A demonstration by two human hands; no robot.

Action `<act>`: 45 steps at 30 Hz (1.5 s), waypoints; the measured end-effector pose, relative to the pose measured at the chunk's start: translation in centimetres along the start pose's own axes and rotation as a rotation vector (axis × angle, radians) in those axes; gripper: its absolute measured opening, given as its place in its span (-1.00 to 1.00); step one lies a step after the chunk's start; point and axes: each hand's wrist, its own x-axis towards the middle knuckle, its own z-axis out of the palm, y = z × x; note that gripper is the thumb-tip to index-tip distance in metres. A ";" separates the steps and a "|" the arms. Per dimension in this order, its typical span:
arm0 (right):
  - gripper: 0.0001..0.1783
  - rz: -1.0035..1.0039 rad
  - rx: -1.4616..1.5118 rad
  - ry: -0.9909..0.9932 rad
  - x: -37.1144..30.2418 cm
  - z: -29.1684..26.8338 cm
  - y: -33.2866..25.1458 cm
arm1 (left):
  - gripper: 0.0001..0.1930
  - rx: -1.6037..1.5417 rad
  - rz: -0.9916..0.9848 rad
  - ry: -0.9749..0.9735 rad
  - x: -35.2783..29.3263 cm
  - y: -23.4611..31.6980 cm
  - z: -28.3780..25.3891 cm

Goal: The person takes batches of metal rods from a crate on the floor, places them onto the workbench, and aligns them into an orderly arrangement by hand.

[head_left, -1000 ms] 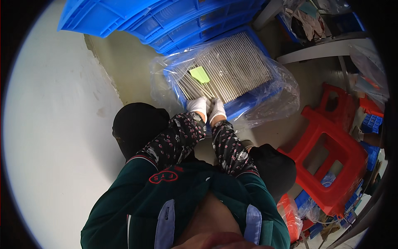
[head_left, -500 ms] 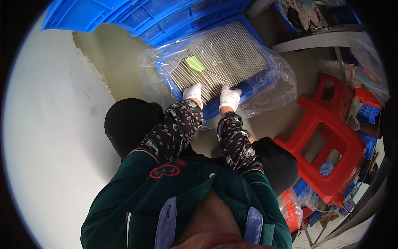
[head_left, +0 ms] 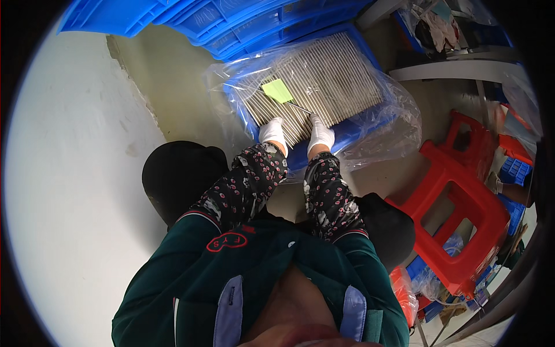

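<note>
Apparently part-curled, the left hand touches rods spread just beyond both hands; the right hand, likewise bent, meets one slanting rod; whether either grips cannot be told. Uneven pressure could skew them.

Worn are white gloves, black flower-patterned sleeves, black trousers and a dark green shirt with a red emblem.
</note>
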 end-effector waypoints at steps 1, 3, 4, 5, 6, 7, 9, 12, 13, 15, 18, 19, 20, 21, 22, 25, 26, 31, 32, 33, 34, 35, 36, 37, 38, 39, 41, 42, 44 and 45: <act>-0.15 -0.032 0.006 0.017 -0.5 -0.5 -0.3 | -0.36 -0.124 -0.066 -0.055 -1.0 0.2 0.1; -0.12 -0.039 0.018 0.000 -1.5 -1.1 -0.6 | -0.36 -0.108 -0.047 -0.085 -2.1 0.3 0.1; -0.13 -0.102 0.094 -0.025 -1.9 -0.8 -0.2 | -0.38 -0.079 -0.019 0.006 -1.2 -0.1 0.2; -0.15 -0.164 0.171 -0.052 -2.1 -0.4 0.2 | -0.40 -0.050 0.010 0.096 -0.2 -0.4 0.3; -0.16 -0.184 0.100 -0.063 -2.3 0.8 0.7 | -0.41 -0.035 -0.011 0.130 2.4 -0.6 0.0; -0.20 -0.199 0.064 -0.088 -2.4 0.8 1.3 | -0.42 -0.138 0.048 0.154 2.1 -1.2 0.5; -0.25 -0.318 -0.228 -0.173 -2.2 0.9 1.5 | -0.43 -0.099 0.027 0.186 2.6 -1.2 0.3; -0.37 -0.533 -0.517 -0.114 -3.7 -0.9 -0.4 | -0.41 -0.306 -0.006 0.038 -1.0 -0.4 0.3; -0.41 -0.682 -0.661 -0.024 -3.8 -1.2 -0.7 | -0.41 -0.306 -0.005 0.034 -1.5 -0.3 0.2; -0.39 -0.775 -0.662 0.062 -4.3 -0.7 -0.5 | -0.36 -0.480 -0.078 -0.199 -1.9 0.0 -0.2; -0.27 -0.615 -0.534 -0.014 -6.0 -0.9 -1.6 | -0.30 -0.554 -0.043 -0.299 -1.4 -0.1 -1.0; -0.27 -0.621 -0.535 -0.012 -5.7 -1.1 -1.9 | -0.29 -0.548 -0.072 -0.273 -1.9 0.3 -1.0; -0.24 -0.580 -0.536 -0.057 -5.4 -1.2 -2.1 | -0.29 -0.552 -0.053 -0.301 -1.5 0.1 -1.0; -0.22 -0.538 -0.537 -0.101 -5.1 -1.4 -2.3 | -0.29 -0.555 -0.053 -0.305 -1.9 0.3 -1.0; -0.22 -0.542 -0.538 -0.097 -5.0 -1.4 -2.5 | -0.30 -0.543 -0.059 -0.320 -2.4 0.4 -1.1; -0.21 -0.464 -0.603 -0.169 -5.0 -1.7 -3.0 | -0.44 -0.517 -0.043 -0.343 -2.8 0.5 -0.9; -0.23 -0.438 -0.604 -0.254 -3.9 -1.4 -2.4 | -0.51 -0.509 -0.009 -0.361 -2.9 0.3 -0.9; -0.28 -0.386 -0.650 -0.271 -6.6 -0.8 -1.7 | -0.41 -0.403 0.089 -0.391 0.4 -1.6 -1.5; -0.24 -0.376 -0.654 -0.308 -5.6 -0.8 -1.5 | -0.40 -0.389 0.078 -0.430 -0.1 -1.5 -1.4; -0.21 -0.369 -0.656 -0.349 -4.9 -0.7 -1.5 | -0.39 -0.377 0.070 -0.466 -0.4 -1.3 -1.5; -0.14 -0.341 -0.684 -0.372 -4.4 -0.6 -1.6 | -0.46 -0.394 0.046 -0.488 -0.7 -1.1 -1.6; -0.14 -0.344 -0.686 -0.372 -3.7 -0.4 -1.2 | -0.46 -0.398 0.047 -0.489 -1.0 -1.0 -1.7; -0.12 -0.393 -0.622 -0.414 -3.8 -0.2 -1.3 | -0.51 -0.387 0.065 -0.463 -1.5 -0.7 -2.0; -0.09 -0.440 -0.559 -0.456 -3.8 0.0 -1.5 | -0.56 -0.376 0.082 -0.436 -1.7 -0.5 -2.2; -0.06 -0.434 -0.530 -0.555 -3.5 -0.1 -1.8 | -0.65 -0.437 0.073 -0.503 -1.1 -0.5 -2.3; -0.05 -0.241 -0.509 -0.635 -3.3 0.0 -2.2 | -0.65 -0.440 0.083 -0.506 -1.7 -0.1 -2.3; -0.08 -0.396 -0.739 -0.623 -2.1 -1.0 -4.1 | -0.68 -0.506 0.119 -0.549 -3.3 0.7 -2.0; -0.05 -0.453 -0.831 -0.624 -2.1 -0.9 -5.5 | -0.70 -0.541 0.141 -0.577 -3.6 1.9 -1.9; -0.02 -0.516 -0.892 -0.634 -2.5 -0.8 -9.1 | -0.70 -0.609 0.072 -0.731 -4.5 4.9 -2.1; -0.01 -0.551 -0.893 -0.643 -2.3 -0.8 -10.6 | -0.70 -0.664 -0.019 -0.880 -5.7 6.5 -2.0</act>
